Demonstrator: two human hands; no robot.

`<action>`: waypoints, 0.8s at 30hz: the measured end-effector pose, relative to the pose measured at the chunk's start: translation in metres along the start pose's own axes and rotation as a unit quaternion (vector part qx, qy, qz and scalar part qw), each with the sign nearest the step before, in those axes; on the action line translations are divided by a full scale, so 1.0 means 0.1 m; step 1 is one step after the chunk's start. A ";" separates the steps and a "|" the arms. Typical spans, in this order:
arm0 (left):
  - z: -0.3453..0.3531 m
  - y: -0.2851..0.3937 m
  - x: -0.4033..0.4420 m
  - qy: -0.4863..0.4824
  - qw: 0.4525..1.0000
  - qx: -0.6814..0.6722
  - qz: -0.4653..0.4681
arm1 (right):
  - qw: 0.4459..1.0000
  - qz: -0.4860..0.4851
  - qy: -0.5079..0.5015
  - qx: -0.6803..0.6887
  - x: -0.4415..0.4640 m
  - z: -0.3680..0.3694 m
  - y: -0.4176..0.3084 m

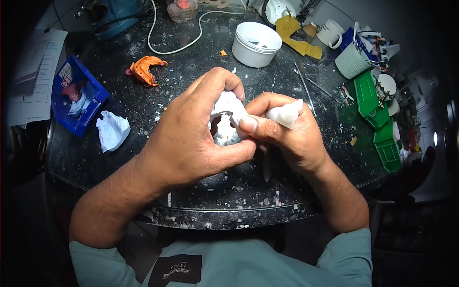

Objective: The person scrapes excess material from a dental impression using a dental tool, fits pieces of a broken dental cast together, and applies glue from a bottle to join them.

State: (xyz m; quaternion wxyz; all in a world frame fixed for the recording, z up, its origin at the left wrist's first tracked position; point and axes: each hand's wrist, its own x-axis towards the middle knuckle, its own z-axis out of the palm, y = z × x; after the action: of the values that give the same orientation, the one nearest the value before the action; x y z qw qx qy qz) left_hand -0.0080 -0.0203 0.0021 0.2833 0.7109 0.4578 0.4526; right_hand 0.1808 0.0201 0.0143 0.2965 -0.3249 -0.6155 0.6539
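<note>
Above the front of the table, both hands hold a white plaster dental cast (pixel 229 103), curved like an arch with an open gap in its middle. My left hand (pixel 186 126) wraps round its left side, fingers over the far edge and thumb along the near edge. With thumb and fingertips, my right hand (pixel 291 138) pinches the cast's right side. A white, lumpy-ended piece (pixel 286 114), perhaps a tool handle, lies between that thumb and index finger. Below the hand shows a thin, pale blade-like tip (pixel 267 167); whether the two join is hidden.
A second white cast (pixel 112 131) and a blue tray (pixel 79 115) lie left. Behind are an orange arch-shaped piece (pixel 146 70), a white tub (pixel 257 44) and a cable (pixel 191 43). Metal tools (pixel 305 88) and green trays (pixel 386 148) lie right.
</note>
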 end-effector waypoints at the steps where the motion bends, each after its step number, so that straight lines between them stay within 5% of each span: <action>1: -0.01 0.01 0.01 -0.001 1.000 0.005 -0.001 | 1.000 0.001 -0.004 0.003 0.00 0.00 -0.02; 16: 0.01 -0.02 0.01 0.009 0.999 -0.030 0.017 | 0.996 -0.042 0.003 0.079 0.00 -0.04 -0.03; 24: 0.03 0.02 0.00 0.011 0.996 -0.071 -0.049 | 0.992 -0.094 0.010 0.088 0.05 -0.26 -0.14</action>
State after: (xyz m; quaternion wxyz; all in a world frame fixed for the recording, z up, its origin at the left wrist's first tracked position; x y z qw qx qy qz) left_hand -0.0039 -0.0210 0.0024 0.3499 0.6606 0.4615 0.4776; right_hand 0.1982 0.0404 0.0267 0.3907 -0.2448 -0.5800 0.6716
